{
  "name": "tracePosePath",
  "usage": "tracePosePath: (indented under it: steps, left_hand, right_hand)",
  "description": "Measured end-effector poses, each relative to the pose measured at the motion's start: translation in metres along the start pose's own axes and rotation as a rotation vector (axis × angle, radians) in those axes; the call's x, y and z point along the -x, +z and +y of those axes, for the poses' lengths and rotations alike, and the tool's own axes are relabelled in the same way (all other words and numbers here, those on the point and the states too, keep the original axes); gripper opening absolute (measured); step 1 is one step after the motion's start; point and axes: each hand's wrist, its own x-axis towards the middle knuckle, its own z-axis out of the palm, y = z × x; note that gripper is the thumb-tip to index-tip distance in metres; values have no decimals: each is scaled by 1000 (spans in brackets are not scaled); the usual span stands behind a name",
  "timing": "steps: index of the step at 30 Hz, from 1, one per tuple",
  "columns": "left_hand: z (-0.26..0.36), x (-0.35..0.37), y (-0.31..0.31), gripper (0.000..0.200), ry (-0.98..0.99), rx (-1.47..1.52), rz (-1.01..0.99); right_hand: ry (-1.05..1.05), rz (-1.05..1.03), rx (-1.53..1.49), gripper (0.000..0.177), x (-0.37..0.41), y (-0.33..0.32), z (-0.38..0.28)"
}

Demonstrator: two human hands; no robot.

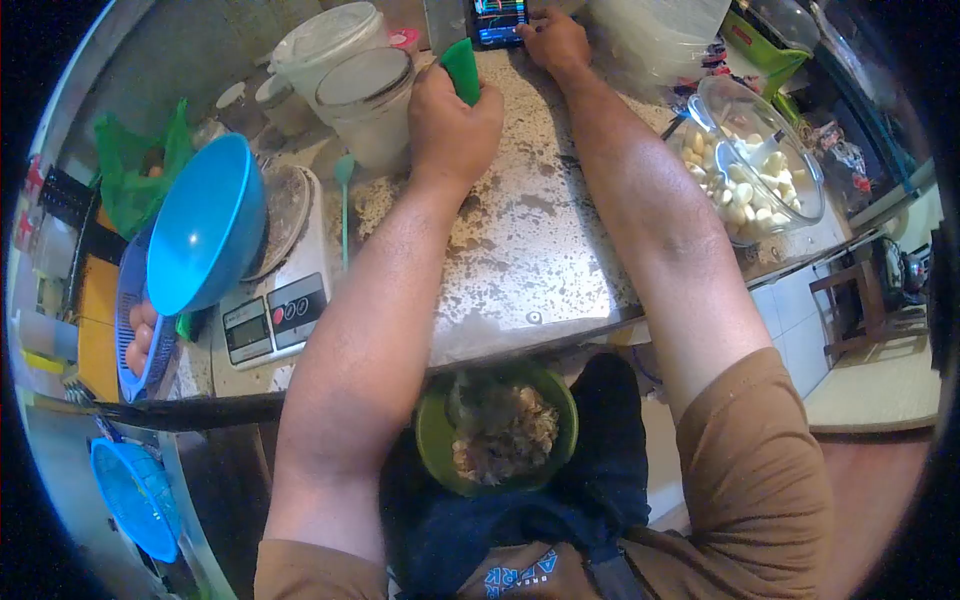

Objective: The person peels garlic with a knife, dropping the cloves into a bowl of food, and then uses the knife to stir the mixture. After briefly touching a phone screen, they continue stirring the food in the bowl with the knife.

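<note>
There are two white plastic tubs (325,45), two blue mesh baskets (135,495), one blue plastic bowl (205,225), one digital scale (275,315), one clear glass bowl (810,180), one green bowl (432,440), one green plastic scraper (462,68) and one dark phone (498,20).

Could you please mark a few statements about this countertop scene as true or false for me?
1. The left hand holds a green object. True.
2. The glass bowl contains peeled white cloves. True.
3. The right hand is inside that bowl. False: it touches the phone at the counter's far edge.
4. The green bowl on the lap is empty. False: it holds brownish scraps.
5. The blue bowl sits upright and level. False: it leans tilted by the scale.
</note>
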Motion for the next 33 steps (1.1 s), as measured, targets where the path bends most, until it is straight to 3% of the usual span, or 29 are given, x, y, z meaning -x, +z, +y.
tracePosePath:
  steps: [23, 30, 33]
  left_hand:
    - [0, 0, 0, 17, -13, 6, 8]
    - [-2, -1, 2, 18, 27, -17, 35]
    - [-7, -1, 4, 18, 40, -3, 28]
  right_hand:
    - [-39, 102, -17, 27, -3, 4, 8]
    - [5, 27, -27, 27, -4, 2, 7]
    - [-53, 162, -154, 29, 11, -6, -10]
